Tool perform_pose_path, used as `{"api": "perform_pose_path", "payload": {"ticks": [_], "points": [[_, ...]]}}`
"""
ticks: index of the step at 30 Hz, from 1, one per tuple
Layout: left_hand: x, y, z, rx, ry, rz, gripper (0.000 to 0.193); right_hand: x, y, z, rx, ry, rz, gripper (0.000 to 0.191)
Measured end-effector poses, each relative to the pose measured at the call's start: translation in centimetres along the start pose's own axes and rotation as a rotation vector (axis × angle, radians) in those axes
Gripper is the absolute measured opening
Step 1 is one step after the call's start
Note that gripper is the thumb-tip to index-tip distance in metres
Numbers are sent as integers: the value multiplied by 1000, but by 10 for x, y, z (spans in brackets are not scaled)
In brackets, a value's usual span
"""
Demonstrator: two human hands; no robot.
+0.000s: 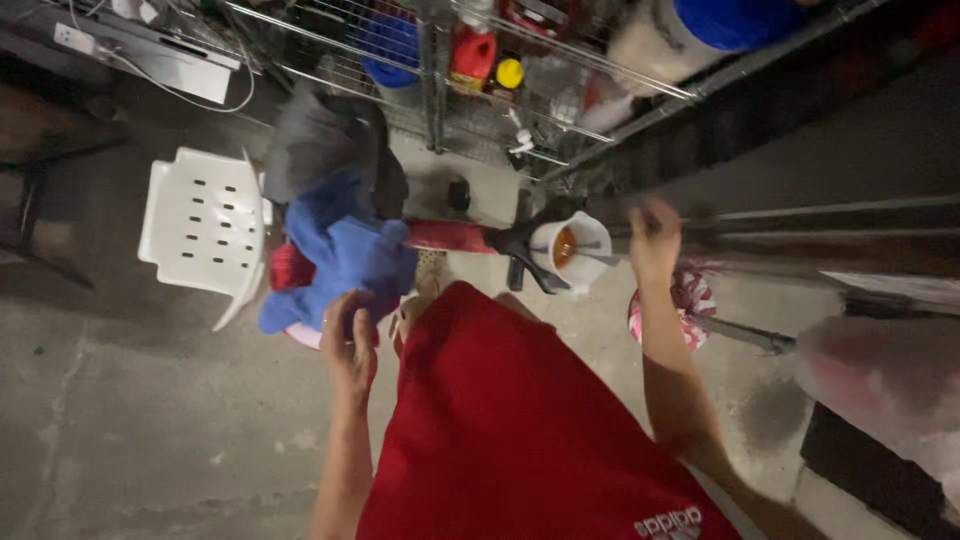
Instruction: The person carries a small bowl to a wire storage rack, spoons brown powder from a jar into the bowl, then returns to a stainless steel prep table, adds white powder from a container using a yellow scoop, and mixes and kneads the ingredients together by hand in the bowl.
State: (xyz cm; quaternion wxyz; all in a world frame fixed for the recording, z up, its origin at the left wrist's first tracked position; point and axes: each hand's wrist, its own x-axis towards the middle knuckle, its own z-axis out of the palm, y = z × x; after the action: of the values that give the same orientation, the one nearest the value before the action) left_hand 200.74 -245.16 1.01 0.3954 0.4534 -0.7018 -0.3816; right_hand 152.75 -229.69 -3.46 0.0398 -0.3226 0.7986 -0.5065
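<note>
Blue cloth (340,255) w/ left hand (348,345) touching; right hand (655,240) raised, open.

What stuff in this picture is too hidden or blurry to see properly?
- Right hand, head view: motion blur hides its fingers and whether it holds anything.
- White bucket: only an orange patch shows inside; what it is cannot be told.
- Wire shelf: top edge cuts off the bottles and tubs.
- Blue cloth near the left hand covers whatever lies beneath.
- Pale shape at right: blurred, unidentifiable.
</note>
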Motion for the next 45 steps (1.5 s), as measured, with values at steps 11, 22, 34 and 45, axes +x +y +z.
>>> {"api": "perform_pose_path", "payload": {"ticks": [11, 22, 34, 45], "points": [[-136, 57, 42, -190, -93, -127, 32, -117, 16, 15, 612, -522, 1132, 46], [-254, -25, -44, -120, -34, -450, 42, -266, -57, 82, 93, -877, 867, 54], [-414, -140, -283, -207, 370, -636, 45, -546, -283, 336, -127, -1866, 304, 53], [-466, -249, -517, -351, 929, -924, 64, -838, -474, 513, -105, -2297, -138, 35]]}}
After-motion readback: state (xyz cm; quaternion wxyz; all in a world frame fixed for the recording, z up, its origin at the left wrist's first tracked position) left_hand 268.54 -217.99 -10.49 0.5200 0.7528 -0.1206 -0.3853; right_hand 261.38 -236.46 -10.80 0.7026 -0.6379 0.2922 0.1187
